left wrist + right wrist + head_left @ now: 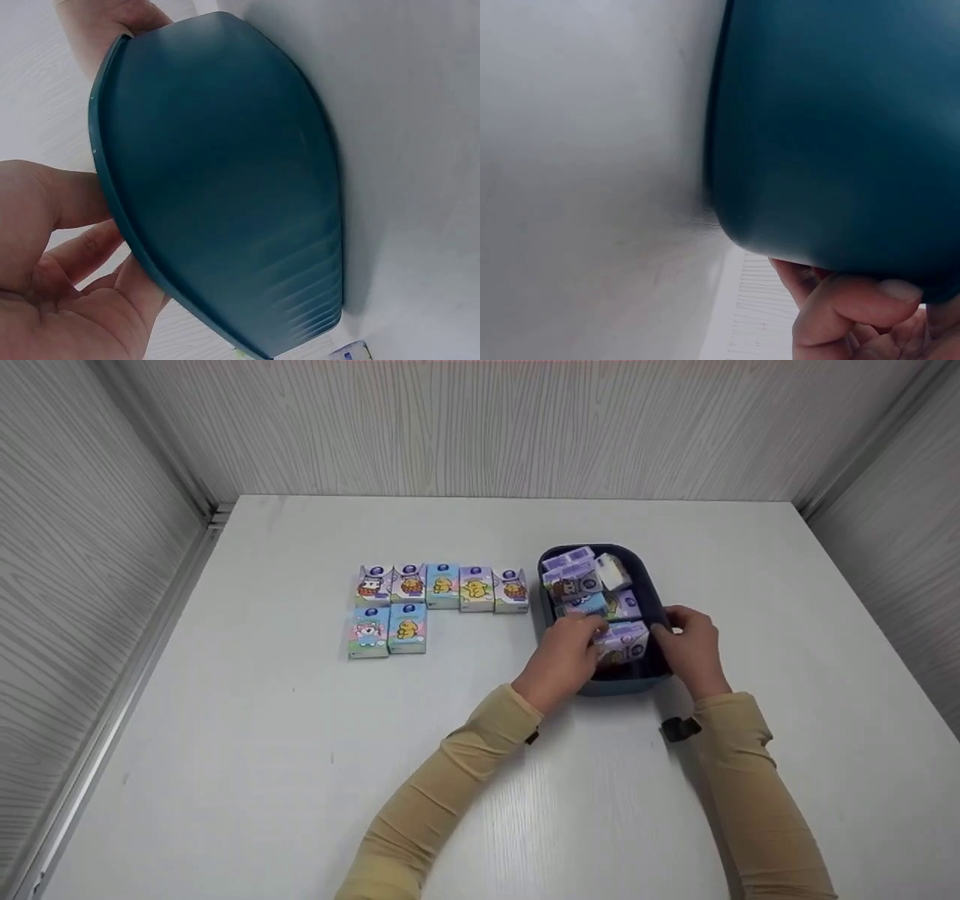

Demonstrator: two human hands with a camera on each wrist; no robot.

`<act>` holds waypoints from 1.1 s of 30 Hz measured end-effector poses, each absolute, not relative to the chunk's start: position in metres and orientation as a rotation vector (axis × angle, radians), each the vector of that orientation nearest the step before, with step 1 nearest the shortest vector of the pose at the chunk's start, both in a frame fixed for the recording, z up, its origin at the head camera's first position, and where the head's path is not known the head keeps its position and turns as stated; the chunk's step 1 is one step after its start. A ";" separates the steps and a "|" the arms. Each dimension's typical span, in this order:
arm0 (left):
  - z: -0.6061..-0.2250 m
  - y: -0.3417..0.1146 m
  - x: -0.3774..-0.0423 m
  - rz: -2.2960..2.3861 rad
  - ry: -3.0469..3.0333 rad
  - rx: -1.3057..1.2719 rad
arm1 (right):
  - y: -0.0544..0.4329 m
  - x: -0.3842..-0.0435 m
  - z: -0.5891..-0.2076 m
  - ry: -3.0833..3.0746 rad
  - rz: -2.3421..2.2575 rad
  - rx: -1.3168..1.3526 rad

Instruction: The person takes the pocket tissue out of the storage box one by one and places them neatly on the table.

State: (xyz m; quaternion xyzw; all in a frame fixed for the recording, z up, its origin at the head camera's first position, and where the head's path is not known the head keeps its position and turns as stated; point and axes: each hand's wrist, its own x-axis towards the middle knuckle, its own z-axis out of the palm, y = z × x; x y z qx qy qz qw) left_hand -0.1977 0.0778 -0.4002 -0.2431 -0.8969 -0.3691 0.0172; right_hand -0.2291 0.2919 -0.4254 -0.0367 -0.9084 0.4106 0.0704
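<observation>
A dark teal plastic bin holds several small printed boxes, jumbled together. My left hand reaches over the bin's near-left rim, its fingertips at a purple box near the front; I cannot tell whether they pinch it. In the left wrist view, the bin's outer wall hides the fingertips of the left hand. My right hand grips the bin's right rim, thumb over the edge. The right wrist view has the right hand's curled fingers against the bin's wall.
Left of the bin, several small cartoon-printed boxes stand side by side in a back row. Two more boxes, one of them a blue box, sit in front of its left end. Grey wood-grain panels enclose the white table.
</observation>
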 end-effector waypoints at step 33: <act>-0.392 0.000 -0.174 -1.212 -2.574 -0.546 | 0.292 -0.226 -0.422 -2.770 1.299 -0.146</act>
